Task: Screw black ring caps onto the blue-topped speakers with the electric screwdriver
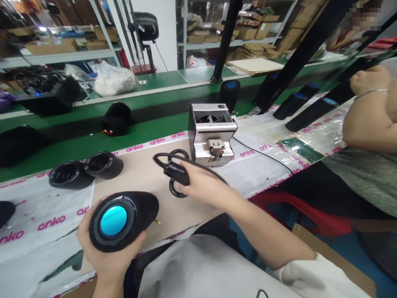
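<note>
My left hand (105, 256) is wrapped round a black cylindrical speaker (144, 207), tilted so its round blue driver (113, 221) faces up towards me. A short wire with a yellow plug pokes out at the speaker's right side. In my right hand (198, 184) is a black corded electric screwdriver (176, 172), its cable looping at the far end and running back over the wrist. The fingertips of that hand are at a black ring (173, 191) on the brown board; whether they grip it, I cannot tell. A second black ring (176, 152) lies just beyond.
A metal screw feeder (212, 136) stands behind my right hand. Two open black speaker housings (104, 165) lie at left on the board's edge. More black speakers (312, 114) rest at right, near a co-worker's arm (369, 111). A green conveyor belt (155, 114) runs behind.
</note>
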Action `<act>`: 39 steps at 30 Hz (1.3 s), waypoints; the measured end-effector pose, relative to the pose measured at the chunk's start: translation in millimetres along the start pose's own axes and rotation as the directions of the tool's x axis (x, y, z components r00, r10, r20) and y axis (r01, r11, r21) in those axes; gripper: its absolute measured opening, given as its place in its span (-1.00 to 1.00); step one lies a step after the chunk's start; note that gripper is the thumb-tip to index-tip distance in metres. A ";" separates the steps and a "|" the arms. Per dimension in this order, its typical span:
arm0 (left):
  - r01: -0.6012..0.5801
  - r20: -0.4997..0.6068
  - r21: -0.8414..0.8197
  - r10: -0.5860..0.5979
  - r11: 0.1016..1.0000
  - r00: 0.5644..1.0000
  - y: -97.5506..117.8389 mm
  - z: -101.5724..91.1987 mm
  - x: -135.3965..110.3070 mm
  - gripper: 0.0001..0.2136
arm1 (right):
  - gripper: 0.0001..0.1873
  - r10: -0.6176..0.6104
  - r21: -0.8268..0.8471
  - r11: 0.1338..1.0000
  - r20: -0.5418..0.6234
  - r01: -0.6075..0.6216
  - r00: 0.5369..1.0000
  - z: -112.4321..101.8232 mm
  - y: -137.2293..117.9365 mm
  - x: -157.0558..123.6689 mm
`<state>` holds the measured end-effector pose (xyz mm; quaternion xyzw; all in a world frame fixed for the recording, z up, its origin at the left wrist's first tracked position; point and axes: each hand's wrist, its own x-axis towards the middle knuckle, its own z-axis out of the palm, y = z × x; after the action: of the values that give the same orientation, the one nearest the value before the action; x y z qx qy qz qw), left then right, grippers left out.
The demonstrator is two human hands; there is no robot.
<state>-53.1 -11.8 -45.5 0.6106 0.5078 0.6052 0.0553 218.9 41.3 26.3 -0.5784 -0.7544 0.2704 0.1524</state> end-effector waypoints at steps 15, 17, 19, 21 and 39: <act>0.229 0.353 -0.156 -0.162 0.961 0.921 4.7 -11.9 17.5 0.07 | -0.58 -0.108 0.038 0.994 0.153 0.104 0.982 3.9 38.4 5.4; 0.285 0.431 -0.216 -0.171 0.934 0.886 8.1 -16.0 23.6 0.06 | -0.61 -0.105 0.043 0.994 0.149 0.100 0.983 1.3 40.1 5.1; 0.334 0.468 -0.229 -0.197 0.914 0.861 11.3 -18.5 28.5 0.02 | -0.69 -0.102 0.050 0.994 0.143 0.096 0.984 -6.3 41.9 1.9; 0.367 0.467 -0.210 -0.237 0.906 0.852 15.0 -16.7 30.2 -0.04 | -0.73 -0.089 0.048 0.995 0.114 0.084 0.990 -16.1 42.4 -3.8; 0.343 0.318 -0.281 -0.250 0.896 0.915 46.5 71.0 -10.0 0.22 | -0.55 -0.326 0.222 0.911 -0.127 0.347 0.937 -41.8 -45.1 -41.5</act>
<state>31.6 -2.0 -39.2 0.5848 0.4744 0.5756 0.3189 217.7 3.1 89.9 -0.4280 -0.7969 0.3044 0.2985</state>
